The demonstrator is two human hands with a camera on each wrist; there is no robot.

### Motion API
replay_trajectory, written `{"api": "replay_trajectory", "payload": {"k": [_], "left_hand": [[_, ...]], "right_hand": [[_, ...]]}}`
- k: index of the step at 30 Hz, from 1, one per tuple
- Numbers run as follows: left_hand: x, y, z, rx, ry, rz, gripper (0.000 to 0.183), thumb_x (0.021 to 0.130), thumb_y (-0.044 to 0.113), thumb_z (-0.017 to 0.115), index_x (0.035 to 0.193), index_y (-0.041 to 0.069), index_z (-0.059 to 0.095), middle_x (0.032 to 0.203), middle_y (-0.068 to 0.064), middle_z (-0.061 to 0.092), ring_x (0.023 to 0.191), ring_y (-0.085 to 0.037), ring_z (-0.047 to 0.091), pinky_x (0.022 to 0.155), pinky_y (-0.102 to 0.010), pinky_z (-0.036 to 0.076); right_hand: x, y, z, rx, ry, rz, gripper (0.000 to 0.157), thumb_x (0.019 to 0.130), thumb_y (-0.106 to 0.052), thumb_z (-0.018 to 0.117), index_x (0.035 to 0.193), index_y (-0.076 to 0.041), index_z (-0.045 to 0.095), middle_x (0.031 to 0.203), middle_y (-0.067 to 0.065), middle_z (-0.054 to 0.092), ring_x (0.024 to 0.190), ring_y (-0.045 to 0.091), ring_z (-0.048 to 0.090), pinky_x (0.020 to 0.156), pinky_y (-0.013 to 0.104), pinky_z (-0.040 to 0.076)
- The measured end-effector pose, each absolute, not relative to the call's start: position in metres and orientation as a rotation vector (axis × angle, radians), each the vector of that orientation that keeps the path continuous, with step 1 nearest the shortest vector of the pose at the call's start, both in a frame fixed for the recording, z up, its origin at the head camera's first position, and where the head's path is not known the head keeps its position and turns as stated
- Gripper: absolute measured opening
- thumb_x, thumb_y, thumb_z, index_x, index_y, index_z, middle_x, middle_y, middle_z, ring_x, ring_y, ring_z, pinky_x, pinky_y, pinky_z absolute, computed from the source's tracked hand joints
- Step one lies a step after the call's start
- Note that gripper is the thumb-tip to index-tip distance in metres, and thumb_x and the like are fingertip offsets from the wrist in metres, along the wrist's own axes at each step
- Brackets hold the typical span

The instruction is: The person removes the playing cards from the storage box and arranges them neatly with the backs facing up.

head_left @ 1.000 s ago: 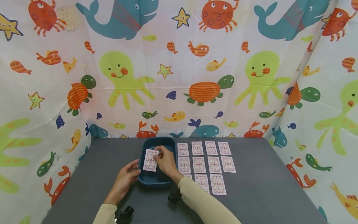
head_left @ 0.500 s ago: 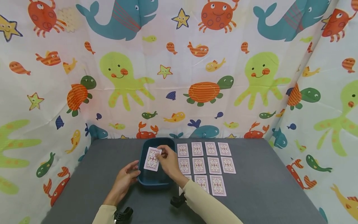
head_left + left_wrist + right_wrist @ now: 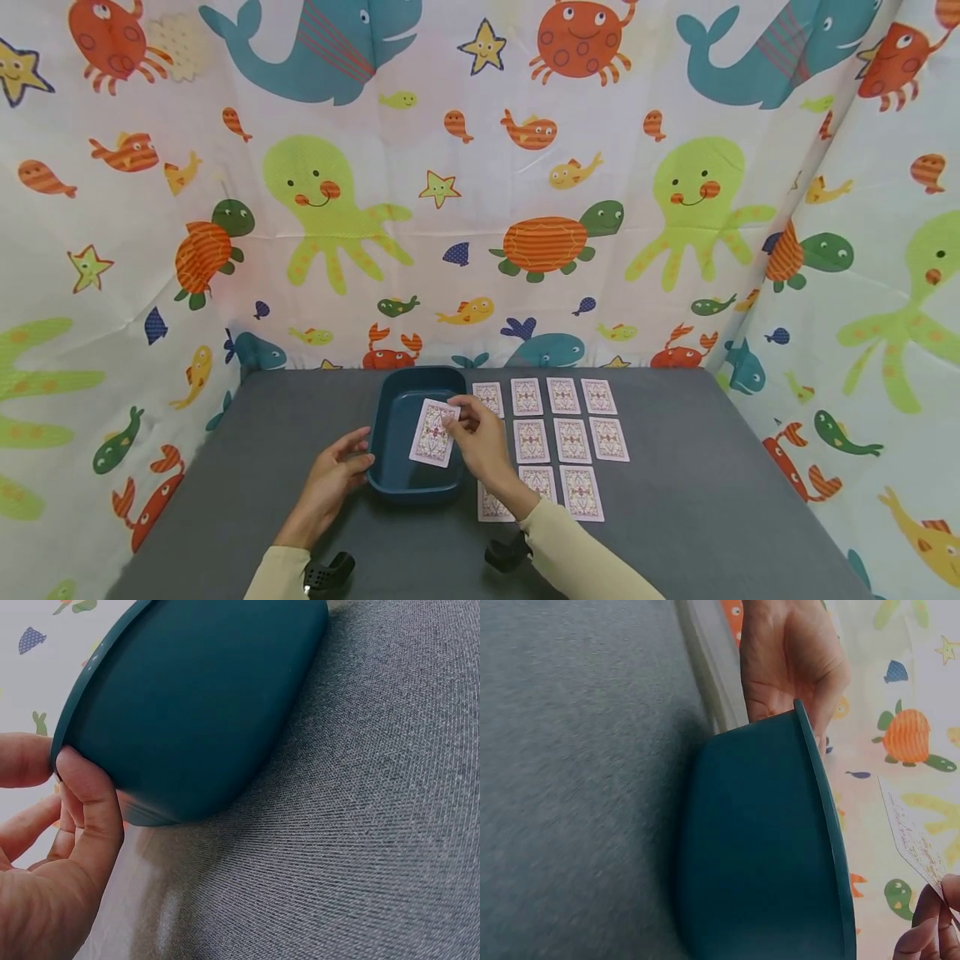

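A single playing card [image 3: 431,433], its patterned back facing up, is pinched at its upper right corner by my right hand [image 3: 483,446]. It hangs above the dark teal plastic bin [image 3: 392,417], towards the bin's right side. In the right wrist view the card [image 3: 909,829] stands well clear of the bin's rim, gripped between thumb and fingers. My left hand [image 3: 330,479] holds the bin's left rim; the left wrist view shows its thumb and index finger pinching the edge of the bin [image 3: 195,705]. No other card shows on the visible part of the bin's floor.
Face-down cards [image 3: 573,442] lie in three rows on the grey tabletop [image 3: 690,500] right of the bin. My right hand and forearm cover parts of the leftmost ones. Behind and at both sides hangs a sea-animal curtain [image 3: 465,250].
My right hand has drawn the card rightward and upward across the bin, from its middle towards its right side. The left hand has stayed on the rim.
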State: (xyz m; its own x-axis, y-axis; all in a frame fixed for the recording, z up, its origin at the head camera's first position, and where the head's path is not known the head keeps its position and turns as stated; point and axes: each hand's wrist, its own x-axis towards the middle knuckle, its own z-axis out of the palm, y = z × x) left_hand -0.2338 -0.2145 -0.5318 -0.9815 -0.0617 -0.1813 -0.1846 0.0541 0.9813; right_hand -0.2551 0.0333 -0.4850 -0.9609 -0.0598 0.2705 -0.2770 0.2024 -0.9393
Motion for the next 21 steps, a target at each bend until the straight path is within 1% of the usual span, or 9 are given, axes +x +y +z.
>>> {"api": "replay_trajectory", "payload": {"k": [4, 7, 12, 21], "left_hand": [[-0.234, -0.215, -0.532, -0.263, 2.198, 2.092, 0.052, 0.094, 0.007, 0.06, 0.144, 0.013, 0.046, 0.133, -0.014, 0.044, 0.103, -0.021, 0.054, 0.082, -0.032, 0.049], [-0.235, -0.215, -0.532, -0.265, 2.193, 2.093, 0.053, 0.094, 0.007, 0.06, 0.144, 0.013, 0.046, 0.134, -0.014, 0.044, 0.103, -0.021, 0.055, 0.082, -0.032, 0.05], [-0.235, -0.215, -0.532, -0.265, 2.188, 2.101, 0.053, 0.094, 0.006, 0.06, 0.144, 0.013, 0.047, 0.133, -0.014, 0.044, 0.102, -0.021, 0.055, 0.081, -0.031, 0.051], [-0.235, -0.216, -0.532, -0.255, 2.188, 2.096, 0.053, 0.094, 0.006, 0.058, 0.145, 0.013, 0.046, 0.135, -0.015, 0.044, 0.104, -0.022, 0.054, 0.081, -0.031, 0.05]], "right_hand": [[-0.239, 0.045, -0.466, 0.306, -2.337, 1.852, 0.028, 0.091, -0.006, 0.067, 0.119, -0.004, 0.064, 0.093, 0.019, 0.068, 0.078, 0.02, 0.061, 0.065, 0.018, 0.046], [-0.226, 0.052, -0.45, 0.286, -2.371, 1.851, 0.027, 0.092, -0.004, 0.065, 0.118, -0.004, 0.064, 0.092, 0.021, 0.066, 0.079, 0.023, 0.062, 0.065, 0.018, 0.046], [-0.219, 0.062, -0.449, 0.257, -2.366, 1.841, 0.025, 0.09, -0.003, 0.066, 0.115, -0.007, 0.066, 0.089, 0.018, 0.065, 0.076, 0.02, 0.061, 0.064, 0.019, 0.045], [-0.213, 0.081, -0.456, 0.219, -2.359, 1.863, 0.026, 0.09, -0.002, 0.066, 0.116, -0.003, 0.066, 0.091, 0.019, 0.066, 0.075, 0.016, 0.061, 0.065, 0.019, 0.047]]}}
